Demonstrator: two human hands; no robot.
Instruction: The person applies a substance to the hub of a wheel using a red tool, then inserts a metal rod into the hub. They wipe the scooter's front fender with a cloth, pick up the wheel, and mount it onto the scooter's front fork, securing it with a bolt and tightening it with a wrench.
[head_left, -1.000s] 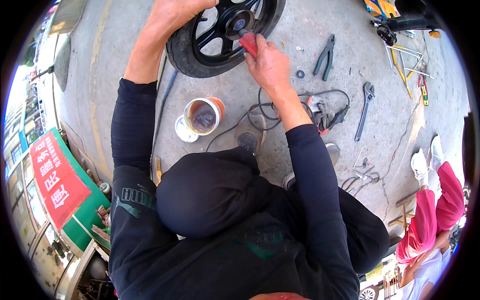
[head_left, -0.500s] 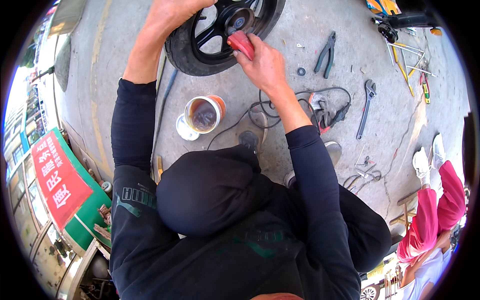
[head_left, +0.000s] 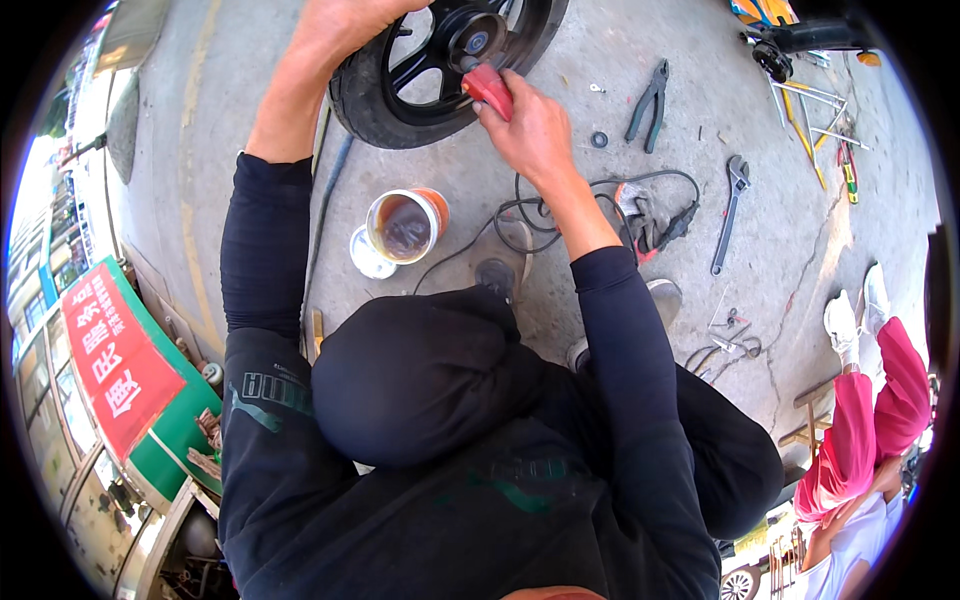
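At the top, a black spoked wheel (head_left: pixel 408 128) with its tyre lies tilted on the ground. My left hand (head_left: pixel 352 22) is closed on the wheel's upper left side, its fingers partly cut off by the picture's edge. In my right hand (head_left: pixel 535 125) is a red-bodied tool (head_left: pixel 488 90), held with the fingers wrapped round it. The tool's narrow grey tip sits inside the round hub (head_left: pixel 478 45); whether it touches the hub's inner wall I cannot tell. Its exact kind is not clear from here.
An open bucket of brown grease (head_left: pixel 408 225) stands beside its white lid (head_left: pixel 372 254). Right of me lie a black cable (head_left: pixel 660 176), gloves (head_left: pixel 650 225), pliers (head_left: pixel 650 108), an adjustable wrench (head_left: pixel 731 215) and a dark ring (head_left: pixel 599 140). Another person in red trousers (head_left: pixel 855 430) sits at right.
My right hand and the red tool have shifted slightly right and down within the hub. The left hand stays on the wheel.
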